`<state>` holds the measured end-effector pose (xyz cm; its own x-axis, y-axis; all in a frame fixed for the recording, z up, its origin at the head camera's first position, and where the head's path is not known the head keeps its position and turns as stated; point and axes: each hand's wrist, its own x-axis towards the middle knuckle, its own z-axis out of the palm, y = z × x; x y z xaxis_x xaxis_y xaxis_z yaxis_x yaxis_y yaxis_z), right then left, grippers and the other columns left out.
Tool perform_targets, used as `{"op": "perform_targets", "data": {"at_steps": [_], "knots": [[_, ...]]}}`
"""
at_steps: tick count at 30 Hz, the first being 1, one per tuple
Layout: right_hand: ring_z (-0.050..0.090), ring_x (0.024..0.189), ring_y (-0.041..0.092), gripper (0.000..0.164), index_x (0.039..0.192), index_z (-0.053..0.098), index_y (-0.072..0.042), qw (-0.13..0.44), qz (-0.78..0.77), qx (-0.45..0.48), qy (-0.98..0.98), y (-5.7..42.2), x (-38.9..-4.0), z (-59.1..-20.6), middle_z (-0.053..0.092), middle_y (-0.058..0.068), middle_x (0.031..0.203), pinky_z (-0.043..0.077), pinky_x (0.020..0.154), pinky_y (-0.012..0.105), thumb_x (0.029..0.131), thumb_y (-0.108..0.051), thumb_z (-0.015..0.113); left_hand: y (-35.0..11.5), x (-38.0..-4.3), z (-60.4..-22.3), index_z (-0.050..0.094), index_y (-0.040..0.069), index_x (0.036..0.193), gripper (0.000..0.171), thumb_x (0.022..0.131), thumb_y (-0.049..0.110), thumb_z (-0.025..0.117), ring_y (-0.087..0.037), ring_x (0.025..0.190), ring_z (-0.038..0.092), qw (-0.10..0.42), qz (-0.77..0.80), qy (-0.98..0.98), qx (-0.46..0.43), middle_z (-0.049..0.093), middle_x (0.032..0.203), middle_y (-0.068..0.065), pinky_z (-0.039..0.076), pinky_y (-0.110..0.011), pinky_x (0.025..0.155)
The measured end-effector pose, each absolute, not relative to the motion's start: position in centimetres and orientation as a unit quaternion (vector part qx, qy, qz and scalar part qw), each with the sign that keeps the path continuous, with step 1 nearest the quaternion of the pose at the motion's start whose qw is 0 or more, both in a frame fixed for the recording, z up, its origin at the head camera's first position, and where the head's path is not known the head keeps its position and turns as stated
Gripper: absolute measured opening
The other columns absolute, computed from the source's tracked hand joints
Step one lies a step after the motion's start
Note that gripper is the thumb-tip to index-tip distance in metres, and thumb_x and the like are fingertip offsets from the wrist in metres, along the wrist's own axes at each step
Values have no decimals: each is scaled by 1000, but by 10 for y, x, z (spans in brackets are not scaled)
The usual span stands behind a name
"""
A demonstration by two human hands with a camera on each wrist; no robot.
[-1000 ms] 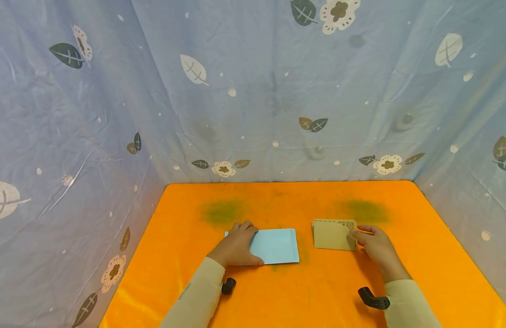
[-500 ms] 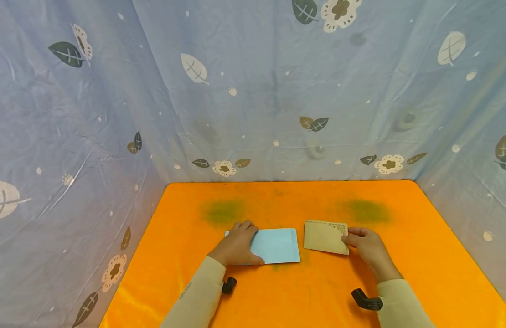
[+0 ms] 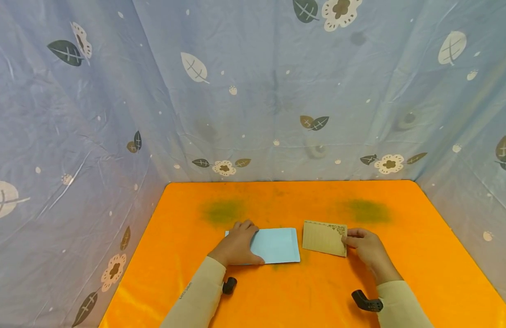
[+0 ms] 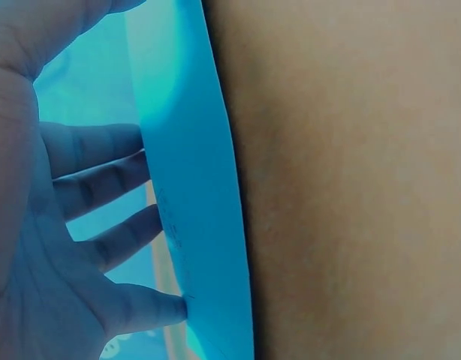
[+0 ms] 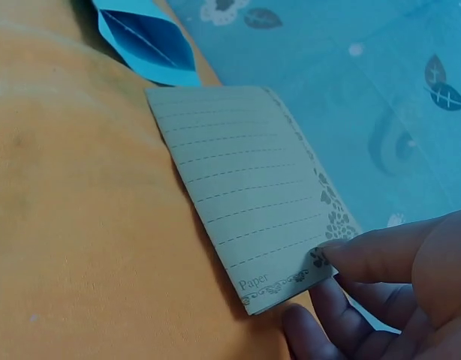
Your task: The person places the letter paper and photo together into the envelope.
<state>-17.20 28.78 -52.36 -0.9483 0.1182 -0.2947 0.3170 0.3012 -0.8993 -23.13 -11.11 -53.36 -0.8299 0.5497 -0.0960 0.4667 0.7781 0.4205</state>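
A light blue envelope (image 3: 274, 246) lies at the middle of the table, its right end toward the paper. My left hand (image 3: 238, 246) grips it across the left part, thumb at the near edge and fingers at the far edge. In the right wrist view the mouth of the envelope (image 5: 152, 41) gapes. My right hand (image 3: 369, 250) pinches the right edge of a tan sheet of lined notepaper (image 3: 324, 238), folded or stacked in layers, with a printed floral corner. The notepaper's left edge stands just right of the envelope, slightly apart in the head view.
The orange table (image 3: 277, 296) has two greenish smudges near its back. A patterned blue-grey curtain (image 3: 253, 100) hangs behind it and at both sides. Dark wrist-camera mounts (image 3: 367, 301) stick out beside the sleeves.
My right hand has carried the notepaper left toward the envelope and tilted it a little, its right side lower. The left hand and envelope have stayed about where they were.
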Motion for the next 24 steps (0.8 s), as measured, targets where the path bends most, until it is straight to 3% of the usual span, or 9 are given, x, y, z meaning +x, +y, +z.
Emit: {"op": "perform_targets", "data": {"at_steps": [6,17,24], "knots": [[59,100,29,31,130,62,9,82,-566,126,811,289,-170,-527,68,14,116,52,80,36,111,-15,66,-112,-231,-534,61,8,150,93,79,61,93,-28,128,47,106,196,936,273,54,145,-3,53,-45,100],[66,90,28,38,142,56,9,103,-589,121,792,295,-167,-527,70,10,107,56,76,35,113,-17,62,-112,-231,-534,61,8,151,94,80,61,93,-29,129,47,106,198,935,273,54,146,-4,52,-45,102],[61,82,28,40,143,56,7,99,-595,125,788,295,-165,-523,70,11,98,52,68,34,113,-20,63,-112,-231,-534,60,8,151,95,80,60,93,-29,130,47,107,200,935,272,53,146,-4,52,-45,102]]}}
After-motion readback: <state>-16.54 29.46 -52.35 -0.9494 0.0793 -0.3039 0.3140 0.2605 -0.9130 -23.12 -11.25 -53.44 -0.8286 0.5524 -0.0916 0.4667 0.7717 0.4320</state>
